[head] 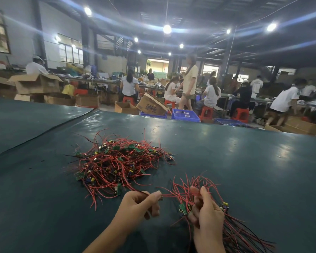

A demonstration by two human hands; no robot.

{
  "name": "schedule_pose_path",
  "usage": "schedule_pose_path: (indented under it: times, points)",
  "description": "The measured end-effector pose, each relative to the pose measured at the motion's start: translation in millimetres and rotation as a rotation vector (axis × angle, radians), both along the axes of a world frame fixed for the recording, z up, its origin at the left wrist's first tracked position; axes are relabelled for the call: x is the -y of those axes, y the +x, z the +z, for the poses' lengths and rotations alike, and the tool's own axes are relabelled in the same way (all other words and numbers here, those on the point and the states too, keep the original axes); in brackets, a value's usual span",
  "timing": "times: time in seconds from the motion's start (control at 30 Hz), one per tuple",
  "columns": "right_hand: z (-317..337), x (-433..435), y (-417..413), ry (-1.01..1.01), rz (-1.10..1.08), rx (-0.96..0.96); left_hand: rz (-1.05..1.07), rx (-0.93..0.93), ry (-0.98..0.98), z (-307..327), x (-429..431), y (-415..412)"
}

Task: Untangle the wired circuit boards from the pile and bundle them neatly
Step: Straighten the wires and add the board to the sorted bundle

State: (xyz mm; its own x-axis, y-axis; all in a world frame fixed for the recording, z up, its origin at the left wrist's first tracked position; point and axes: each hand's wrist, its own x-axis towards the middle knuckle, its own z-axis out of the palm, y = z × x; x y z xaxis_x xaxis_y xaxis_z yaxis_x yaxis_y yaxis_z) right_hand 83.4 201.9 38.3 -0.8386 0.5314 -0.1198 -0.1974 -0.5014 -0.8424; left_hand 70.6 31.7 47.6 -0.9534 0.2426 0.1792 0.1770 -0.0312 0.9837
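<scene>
Nearest you, your right hand [206,216] had its grip closed around a bundle [233,232] of wired circuit boards. Its red and black wires fanned up past your fingers and trailed down toward the lower right. A green board [183,208] stuck out at the left of that fist.

Just to the left, your left hand [138,205] kept its grip in a pinch, thumb and forefinger closed on a red wire [169,194] that crossed the gap to the bundle. A dark strand ran from the same pinch back toward the pile [117,161].

That pile lay on the table [244,161] just beyond your left hand, apart from the bundle. It was a loose tangle of red wires with small green boards scattered through it. The table wore a dark green sheet, and a fold ran across it at the left.

Past the far edge stood blue crates [185,115], open cardboard boxes [150,105] and red stools [206,113]. Behind them, people in pale shirts [211,95] sat at long work tables, and one stood between the rows. Round ceiling lights [167,29] glared overhead.
</scene>
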Motion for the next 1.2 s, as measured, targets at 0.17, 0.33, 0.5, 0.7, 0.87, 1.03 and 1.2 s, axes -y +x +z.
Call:
schedule_pose_path:
  times: [0.17, 0.33, 0.5, 0.7, 0.87, 1.03, 1.2]
  points:
    - [4.3, 6.0, 4.9, 0.043, 0.029, -0.100, 0.086, 0.157, 0.049, -2.1, -0.8, -2.9]
    - [9.1, 8.1, 9.5, 0.049, 0.072, -0.182, 0.113, 0.341, 0.262, 0.4, -3.7, -4.5]
    - [9.3, 10.3, 11.1, 0.032, 0.099, -0.234, 0.108, 0.517, 0.471, 4.9, 4.8, -8.9]
    - [0.6, 28.6, 12.8, 0.334, 0.265, -0.073, -0.094, 0.544, 0.480, 7.6, 0.5, -2.2]
    - [-3.5, 47.3, 16.1, 0.374, 0.449, -0.029, -0.431, 0.617, 0.330, 4.6, 0.6, 0.3]
    - [-5.7, 49.9, 13.7, 0.298, 0.377, 0.022, -0.358, 0.665, 0.292, 2.5, -0.8, -2.7]
    - [-7.2, 45.9, 10.4, 0.242, 0.208, 0.060, -0.193, 0.719, 0.405, 0.0, 0.6, -3.3]
